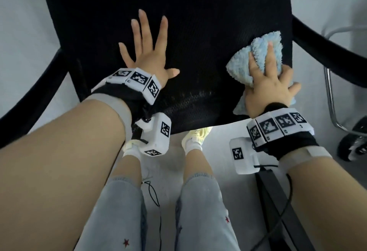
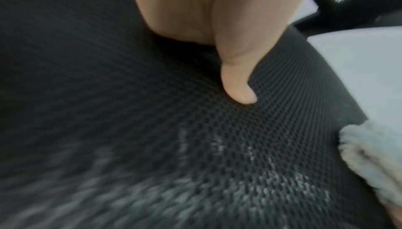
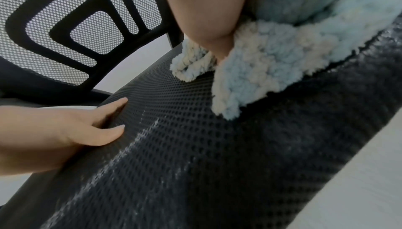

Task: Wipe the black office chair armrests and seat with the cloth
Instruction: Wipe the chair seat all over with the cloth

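Observation:
The black mesh seat [image 1: 198, 32] of the office chair fills the upper middle of the head view. My left hand [image 1: 146, 50] lies flat on its left half with fingers spread and straight; its thumb [image 2: 238, 85] touches the mesh. My right hand [image 1: 268, 80] grips a bunched, fluffy light-blue cloth [image 1: 256, 56] and presses it on the seat's right front part. The cloth [image 3: 272, 57] sits crumpled under the palm in the right wrist view, where my left hand [image 3: 65, 129] also shows. Pale dusty streaks [image 3: 121, 155] mark the mesh near the front edge. Black armrests [image 1: 29, 96] [image 1: 327, 48] curve at both sides.
The mesh backrest [image 3: 76, 31] rises behind the seat. A chrome chair leg with a black caster [image 1: 337, 115] stands on the pale floor at right. A black cable [image 1: 278, 221] and dark bar lie at lower right. My legs and feet [image 1: 194, 143] are just before the seat's front edge.

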`<state>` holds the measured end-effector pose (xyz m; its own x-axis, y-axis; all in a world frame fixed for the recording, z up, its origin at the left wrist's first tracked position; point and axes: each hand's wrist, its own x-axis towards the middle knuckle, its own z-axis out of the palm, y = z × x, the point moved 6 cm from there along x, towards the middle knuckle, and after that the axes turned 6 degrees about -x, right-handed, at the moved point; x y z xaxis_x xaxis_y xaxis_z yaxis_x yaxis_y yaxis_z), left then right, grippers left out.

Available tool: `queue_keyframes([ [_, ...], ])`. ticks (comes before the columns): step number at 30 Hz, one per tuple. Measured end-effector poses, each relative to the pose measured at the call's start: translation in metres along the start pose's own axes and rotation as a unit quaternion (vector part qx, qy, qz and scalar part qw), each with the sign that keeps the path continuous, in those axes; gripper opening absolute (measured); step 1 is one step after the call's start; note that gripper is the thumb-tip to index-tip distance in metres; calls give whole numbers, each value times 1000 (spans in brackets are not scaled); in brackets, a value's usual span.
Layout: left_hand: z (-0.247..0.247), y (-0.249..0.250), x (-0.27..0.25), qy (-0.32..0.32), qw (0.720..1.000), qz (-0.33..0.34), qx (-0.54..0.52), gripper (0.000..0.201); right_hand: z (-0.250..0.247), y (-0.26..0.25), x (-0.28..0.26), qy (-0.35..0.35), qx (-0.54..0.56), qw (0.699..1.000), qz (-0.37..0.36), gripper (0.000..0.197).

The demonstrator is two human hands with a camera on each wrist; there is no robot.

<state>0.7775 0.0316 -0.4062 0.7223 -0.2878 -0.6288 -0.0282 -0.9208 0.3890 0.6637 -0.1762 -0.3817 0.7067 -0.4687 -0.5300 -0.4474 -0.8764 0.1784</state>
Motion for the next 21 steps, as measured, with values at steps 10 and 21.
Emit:
queue_keyframes([
  [10, -7, -125, -109, 116, 971, -60, -199, 72, -2, -12, -14, 3, 67, 995, 80, 70],
  [21, 19, -184, -112, 118, 914, -241, -305, 58, 33, -183, -110, -63, 59, 970, -226, 85],
])
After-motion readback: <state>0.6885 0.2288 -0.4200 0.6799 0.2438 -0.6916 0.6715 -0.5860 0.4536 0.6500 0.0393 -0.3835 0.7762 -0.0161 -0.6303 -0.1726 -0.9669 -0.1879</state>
